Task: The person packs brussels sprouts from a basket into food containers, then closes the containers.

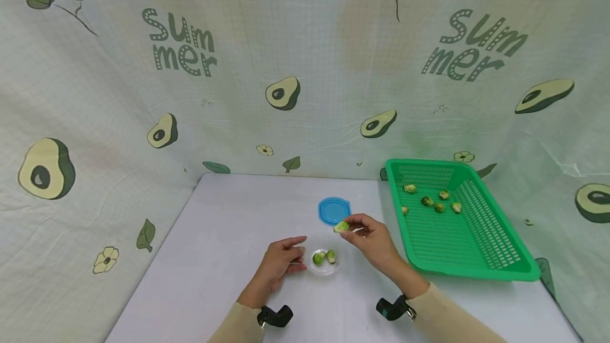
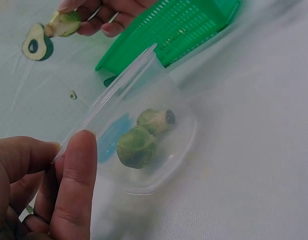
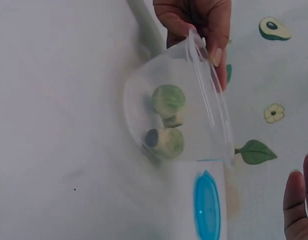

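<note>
**Left hand on the container, right hand holding a sprout**

From where I stand, the left hand (image 1: pixel 284 259) comes first, pinching the rim of the clear container (image 2: pixel 170 92) between thumb and finger, I'd guess to steady something so light. The container sits on the tabletop (image 1: pixel 229 226), open side up, with a rounder sprout (image 2: pixel 137 147) and a stem-showing sprout (image 2: pixel 153 121) touching inside. Just beyond lies the blue lid (image 1: pixel 334 208), probably set there to leave the opening free; the raised hand partly overlaps it from here. Next, the right hand (image 1: pixel 374 240) pinches a held sprout (image 1: pixel 341 227) in its fingertips, above the tabletop and near the container, a light grip that likely spares the leaves. Farthest right stands the green basket (image 1: pixel 472 245), six loose sprouts (image 1: pixel 439 207) showing towards its far end; its raised side wall is something to reach over. Avocado-printed cloth (image 1: pixel 238 120) hangs behind everything.
</note>
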The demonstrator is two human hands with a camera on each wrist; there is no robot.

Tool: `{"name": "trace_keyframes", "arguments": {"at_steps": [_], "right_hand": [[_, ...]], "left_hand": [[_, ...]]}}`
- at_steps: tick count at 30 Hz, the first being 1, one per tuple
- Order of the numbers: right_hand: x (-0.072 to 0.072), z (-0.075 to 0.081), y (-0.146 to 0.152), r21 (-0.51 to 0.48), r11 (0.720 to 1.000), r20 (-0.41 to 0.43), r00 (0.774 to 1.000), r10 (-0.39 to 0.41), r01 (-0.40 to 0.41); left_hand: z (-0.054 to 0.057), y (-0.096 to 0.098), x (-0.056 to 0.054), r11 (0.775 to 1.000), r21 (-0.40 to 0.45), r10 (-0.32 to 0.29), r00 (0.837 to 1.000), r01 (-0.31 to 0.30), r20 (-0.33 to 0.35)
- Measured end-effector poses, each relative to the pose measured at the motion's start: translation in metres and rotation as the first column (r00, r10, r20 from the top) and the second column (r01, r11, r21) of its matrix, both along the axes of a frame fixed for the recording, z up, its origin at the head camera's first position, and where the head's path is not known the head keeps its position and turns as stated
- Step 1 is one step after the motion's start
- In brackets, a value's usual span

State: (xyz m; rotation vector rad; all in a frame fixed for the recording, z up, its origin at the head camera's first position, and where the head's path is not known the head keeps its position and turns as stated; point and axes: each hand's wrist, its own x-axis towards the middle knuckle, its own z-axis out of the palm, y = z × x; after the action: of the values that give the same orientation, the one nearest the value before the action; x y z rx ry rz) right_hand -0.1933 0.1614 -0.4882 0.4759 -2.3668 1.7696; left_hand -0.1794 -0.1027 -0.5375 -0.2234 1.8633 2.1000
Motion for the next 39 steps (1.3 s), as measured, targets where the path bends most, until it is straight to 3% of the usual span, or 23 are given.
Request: {"name": "trace_keyframes", "arguments": {"at_steps": [6,15,26,31,39], "right_hand": [[0.001,-0.009,-0.01,0.023,1.0,0.003,1.0,0.003,-0.003],[0.005,-0.021,-0.027,0.149,0.988,0.098,0.994,-0.052,0.037],[0.0,-0.037,-0.04,0.199,0.979,0.103,0.993,-0.052,0.03],[0.0,-0.043,-0.044,0.217,0.976,0.088,0.995,-0.05,0.03],[-0.002,-0.048,-0.047,0.272,0.961,-0.023,0.999,-0.041,0.046]], "left_hand": [[0.0,0.001,0.0,1.0,0.002,0.0,1.0,0.0,-0.001],[0.0,-0.001,0.001,1.0,0.0,-0.004,1.0,0.004,0.009],[0.0,-0.002,0.002,1.0,0.022,-0.009,1.0,0.009,-0.005],[-0.002,-0.002,0.001,0.999,0.04,-0.015,1.0,0.015,-0.02],[-0.003,-0.001,-0.001,0.999,0.044,-0.012,1.0,0.012,-0.014]]}}
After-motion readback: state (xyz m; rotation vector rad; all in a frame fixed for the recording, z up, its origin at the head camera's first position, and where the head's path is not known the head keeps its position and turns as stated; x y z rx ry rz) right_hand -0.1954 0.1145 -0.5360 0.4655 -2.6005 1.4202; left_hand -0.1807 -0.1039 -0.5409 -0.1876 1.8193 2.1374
